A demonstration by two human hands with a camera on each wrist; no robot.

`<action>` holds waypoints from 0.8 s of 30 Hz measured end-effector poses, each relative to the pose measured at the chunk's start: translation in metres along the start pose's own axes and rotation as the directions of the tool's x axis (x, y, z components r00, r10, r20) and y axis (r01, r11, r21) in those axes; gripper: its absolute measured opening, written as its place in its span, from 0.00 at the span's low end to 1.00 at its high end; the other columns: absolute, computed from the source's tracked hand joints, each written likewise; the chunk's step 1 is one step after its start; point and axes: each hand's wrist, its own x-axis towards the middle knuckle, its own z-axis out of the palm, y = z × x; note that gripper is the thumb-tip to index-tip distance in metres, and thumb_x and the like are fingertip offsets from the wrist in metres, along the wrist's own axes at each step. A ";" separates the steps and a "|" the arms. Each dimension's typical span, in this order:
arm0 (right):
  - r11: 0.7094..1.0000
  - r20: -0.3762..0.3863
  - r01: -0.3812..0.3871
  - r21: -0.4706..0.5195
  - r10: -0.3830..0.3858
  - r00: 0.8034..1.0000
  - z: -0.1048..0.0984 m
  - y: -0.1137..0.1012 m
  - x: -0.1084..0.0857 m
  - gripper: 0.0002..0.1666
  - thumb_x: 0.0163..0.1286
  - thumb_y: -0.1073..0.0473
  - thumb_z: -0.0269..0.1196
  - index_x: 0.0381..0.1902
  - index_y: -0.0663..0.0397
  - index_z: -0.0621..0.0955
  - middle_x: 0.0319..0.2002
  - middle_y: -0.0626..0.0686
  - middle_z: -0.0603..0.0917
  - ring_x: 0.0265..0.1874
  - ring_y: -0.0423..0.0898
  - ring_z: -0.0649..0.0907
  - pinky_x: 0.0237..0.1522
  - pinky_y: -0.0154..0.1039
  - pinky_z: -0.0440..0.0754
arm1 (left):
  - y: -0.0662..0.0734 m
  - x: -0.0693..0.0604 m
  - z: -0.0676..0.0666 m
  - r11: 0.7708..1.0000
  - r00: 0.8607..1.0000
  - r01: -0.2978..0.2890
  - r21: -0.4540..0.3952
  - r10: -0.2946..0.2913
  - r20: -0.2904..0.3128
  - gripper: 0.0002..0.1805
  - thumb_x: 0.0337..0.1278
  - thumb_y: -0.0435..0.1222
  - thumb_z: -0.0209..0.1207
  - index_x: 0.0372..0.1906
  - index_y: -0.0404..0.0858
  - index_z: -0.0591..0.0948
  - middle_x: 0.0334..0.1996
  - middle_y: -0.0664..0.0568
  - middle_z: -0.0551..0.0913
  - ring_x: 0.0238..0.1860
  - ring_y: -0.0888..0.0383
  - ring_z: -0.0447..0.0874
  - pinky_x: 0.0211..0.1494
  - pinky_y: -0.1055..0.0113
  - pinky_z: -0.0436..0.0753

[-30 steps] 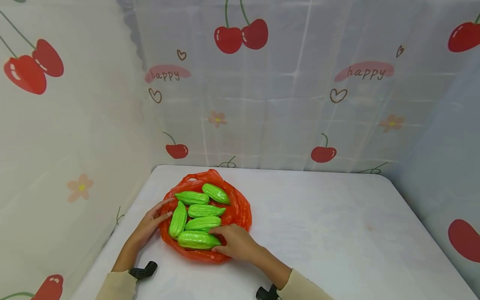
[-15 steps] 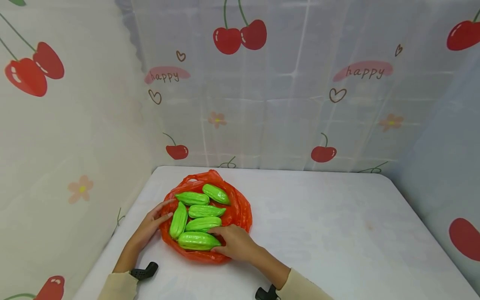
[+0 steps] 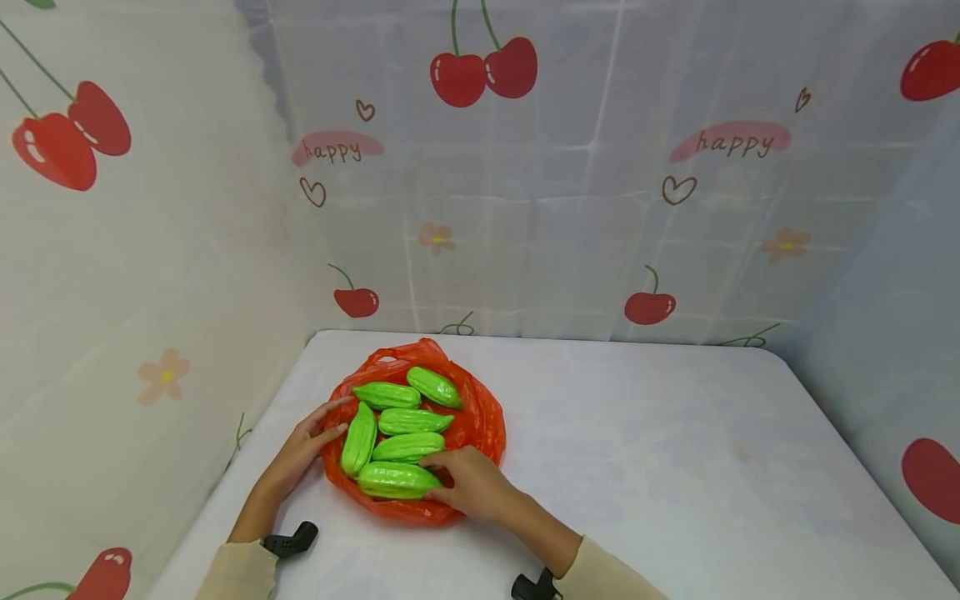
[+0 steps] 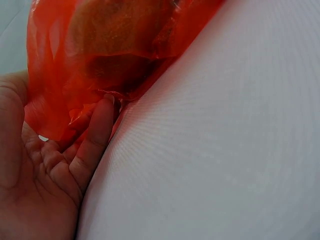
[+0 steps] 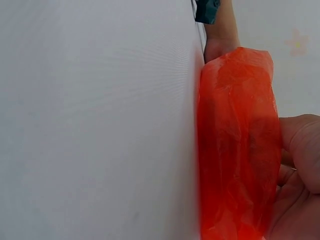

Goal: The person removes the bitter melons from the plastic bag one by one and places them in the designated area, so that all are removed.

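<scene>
A red plastic bag, its mouth spread wide, sits at the left of the white table. Several glossy green bitter melons lie in it, one upright bitter melon at the left and the others mostly sideways. At the bag's left rim, my left hand holds the plastic between thumb and fingers; the left wrist view shows fingers against the bag's lower side. My right hand reaches over the right rim and pinches the pointed end of the nearest bitter melon. The bag wall hides its fingertips in the right wrist view.
The white table extends to the right of the bag. Behind it and at both sides hang pale curtains printed with cherries. A black wrist device is by the left sleeve, another black device by the right.
</scene>
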 end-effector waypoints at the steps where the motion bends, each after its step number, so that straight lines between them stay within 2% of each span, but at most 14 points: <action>1: 1.000 -0.006 0.002 0.013 -0.002 1.000 0.000 0.000 0.000 0.23 0.64 0.58 0.73 0.57 0.51 0.85 0.48 0.41 0.87 0.42 0.33 0.81 0.45 0.27 0.79 | 0.000 0.000 0.000 1.000 1.000 0.001 0.000 -0.001 0.001 0.29 0.74 0.42 0.57 0.75 0.42 0.68 0.78 0.43 0.56 0.79 0.40 0.44 0.75 0.32 0.49; 10: 0.988 -0.024 -0.009 0.156 0.013 1.000 -0.004 0.002 0.000 0.22 0.63 0.63 0.73 0.56 0.54 0.85 0.48 0.44 0.87 0.40 0.32 0.82 0.40 0.28 0.82 | -0.002 0.000 0.000 1.000 1.000 0.003 -0.004 -0.003 0.001 0.29 0.74 0.42 0.57 0.75 0.42 0.67 0.78 0.43 0.57 0.79 0.40 0.45 0.75 0.33 0.50; 24: 0.971 -0.025 -0.021 0.236 0.028 0.999 -0.016 0.002 -0.002 0.20 0.64 0.63 0.73 0.55 0.54 0.86 0.48 0.45 0.87 0.39 0.33 0.83 0.42 0.28 0.83 | -0.003 -0.001 -0.001 1.000 1.000 -0.010 0.007 0.010 -0.004 0.30 0.73 0.42 0.58 0.74 0.41 0.68 0.79 0.43 0.56 0.80 0.40 0.41 0.76 0.33 0.45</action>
